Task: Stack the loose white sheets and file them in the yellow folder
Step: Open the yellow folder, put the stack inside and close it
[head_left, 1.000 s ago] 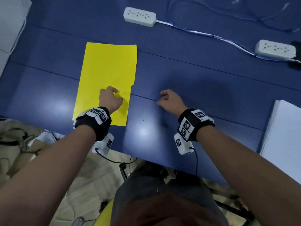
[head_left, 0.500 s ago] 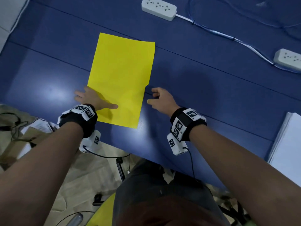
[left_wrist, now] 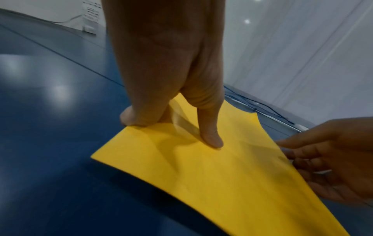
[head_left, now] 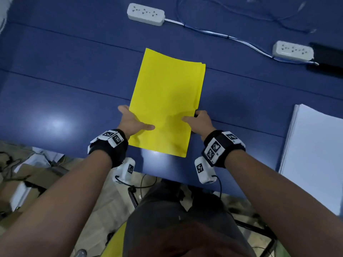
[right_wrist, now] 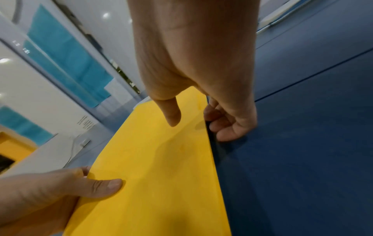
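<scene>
Barely started: left hand (head_left: 130, 120) and right hand (head_left: 201, 120) pinch closed yellow folder (head_left: 167, 101), thumbs on top; white sheets (head_left: 315, 149) unfiled beyond the right fingers.

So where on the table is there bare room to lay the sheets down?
Bare blue table left of the yellow folder, and between it and the white sheets on the right. The far edge is crowded: two power strips and cables.

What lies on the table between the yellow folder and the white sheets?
Only bare blue table, seen in the head view, between the folder and the sheets.
</scene>
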